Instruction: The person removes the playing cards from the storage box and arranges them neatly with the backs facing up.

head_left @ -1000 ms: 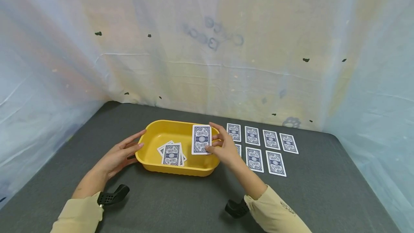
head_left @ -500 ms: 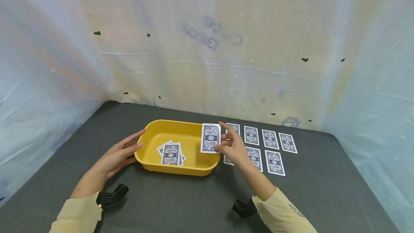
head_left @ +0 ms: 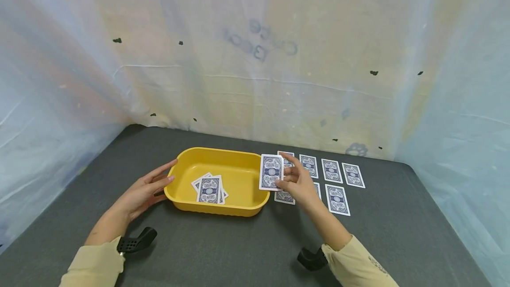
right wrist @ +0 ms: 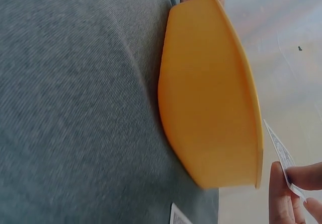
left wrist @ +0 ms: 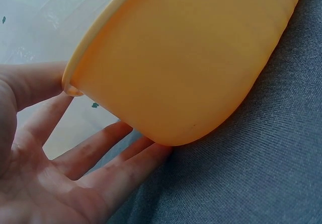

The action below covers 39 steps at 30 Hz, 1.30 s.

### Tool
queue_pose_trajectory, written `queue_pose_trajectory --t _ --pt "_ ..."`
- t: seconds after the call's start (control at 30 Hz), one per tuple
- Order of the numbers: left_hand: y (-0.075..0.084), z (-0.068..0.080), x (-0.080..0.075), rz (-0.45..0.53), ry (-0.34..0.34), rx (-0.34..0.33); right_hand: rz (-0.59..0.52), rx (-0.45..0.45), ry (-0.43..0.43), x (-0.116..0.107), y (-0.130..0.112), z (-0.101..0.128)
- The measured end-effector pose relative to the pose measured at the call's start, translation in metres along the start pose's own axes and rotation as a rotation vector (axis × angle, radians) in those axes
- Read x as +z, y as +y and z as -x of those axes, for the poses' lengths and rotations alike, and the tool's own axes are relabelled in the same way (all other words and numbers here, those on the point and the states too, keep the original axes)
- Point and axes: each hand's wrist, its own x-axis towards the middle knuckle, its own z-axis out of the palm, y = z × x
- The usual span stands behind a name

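Observation:
A yellow tray (head_left: pixel 239 178) stands on the grey table and holds a small pile of blue-backed cards (head_left: pixel 210 188). My left hand (head_left: pixel 149 186) rests with straight fingers against the tray's left end (left wrist: pixel 166 68). My right hand (head_left: pixel 296 183) pinches one blue-backed card (head_left: pixel 271 172) upright, above the tray's right rim. In the right wrist view the held card (right wrist: pixel 282 158) shows edge-on beside the tray's wall (right wrist: pixel 211 103), with my fingertips (right wrist: pixel 284 194) on it.
Several face-down cards (head_left: pixel 330 172) lie in two rows on the grey table (head_left: pixel 398 234) to the right of the tray; my right hand hides some of them. Plastic-sheet walls close in the back and both sides.
My right hand has carried the held card to the right, from over the tray's inside to its right rim. The left hand and the tray have stayed put.

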Motion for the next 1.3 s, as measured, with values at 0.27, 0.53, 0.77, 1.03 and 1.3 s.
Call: queue_pose_trajectory --t 0.27,0.53,0.77,1.03,1.3 --pt "0.0 0.001 0.0 0.002 -0.009 0.005 0.05 0.016 0.032 -0.016 0.007 0.004" --pt "-0.001 0.0 -0.001 -0.005 0.011 -0.008 0.058 0.054 0.065 -0.033 0.017 0.009" --pt "0.0 0.001 0.0 -0.013 0.018 -0.009 0.056 0.084 0.08 -0.048 0.025 0.012" --pt "0.0 0.002 -0.001 -0.01 0.005 -0.007 0.114 0.138 0.121 -0.066 0.038 0.017" --pt "0.001 0.001 0.001 -0.01 -0.002 -0.001 0.152 0.149 0.139 -0.086 0.051 0.02"
